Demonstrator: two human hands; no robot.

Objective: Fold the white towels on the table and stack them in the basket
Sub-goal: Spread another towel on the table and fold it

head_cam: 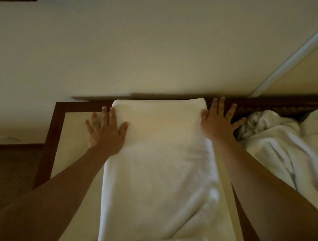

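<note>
From the head camera I watched both hands lie flat and spread at the far end of a long white towel (157,158) laid lengthwise on the table (71,132). The left hand (106,133) pressed its palm on the towel's far left corner, fingers straight and fanned, some of them reaching past the towel's edge onto the pale tabletop. The right hand (218,123) rested at the far right corner, fingers straight and splayed toward the dark wooden rail (269,104) that ran along the wall (141,43); its palm covered the towel's edge. Neither hand gripped anything. The towel ran from the far rail toward me, smooth at its far end and creased nearer the camera, where a fold crossed it at the bottom of the view. A pale strip (226,179) lay along its right side under the right forearm. To the right, just beside the right hand, a heap of crumpled white towels (278,145) lay unfolded. The table's dark wooden frame (52,140) edged its left side. I could not see a basket. The light was dim, and fine detail was soft.
</note>
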